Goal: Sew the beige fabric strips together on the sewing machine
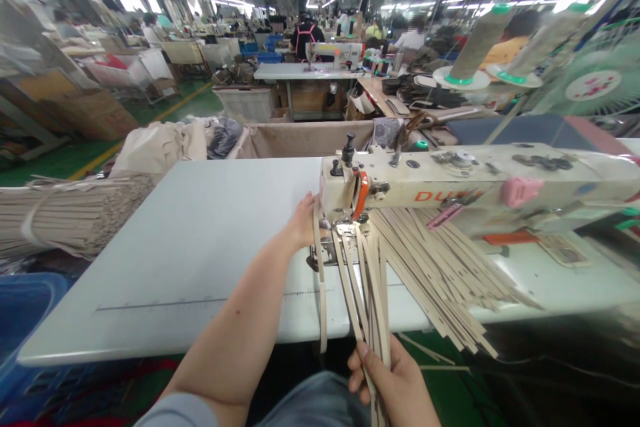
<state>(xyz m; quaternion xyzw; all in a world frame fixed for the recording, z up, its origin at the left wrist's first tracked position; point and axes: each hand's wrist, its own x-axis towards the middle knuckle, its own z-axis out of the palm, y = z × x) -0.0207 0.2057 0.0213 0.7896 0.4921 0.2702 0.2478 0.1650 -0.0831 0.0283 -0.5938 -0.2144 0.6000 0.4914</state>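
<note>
My right hand [387, 377] is closed around a bundle of narrow beige strips [373, 287] in front of the table edge. These strips run up to the needle area of a sewing machine [425, 177]. My left hand [303, 223] reaches to the left side of the machine head, fingers stretched out and partly hidden by the head. A single beige strip [321, 300] passes in front of that hand and hangs over the table's front edge. Under the machine arm, a fan of loose strips [440, 273] lies to the right of the needle.
The white sewing table [215, 227] stretches left. Tied strips [75, 217] lie beyond its left side, above a blue crate [30, 307]. Behind stands a fabric-lined bin [310, 137]. Thread cones [475, 47] and a fan [593, 87] are at right. A co-worker [306, 37] sits farther back.
</note>
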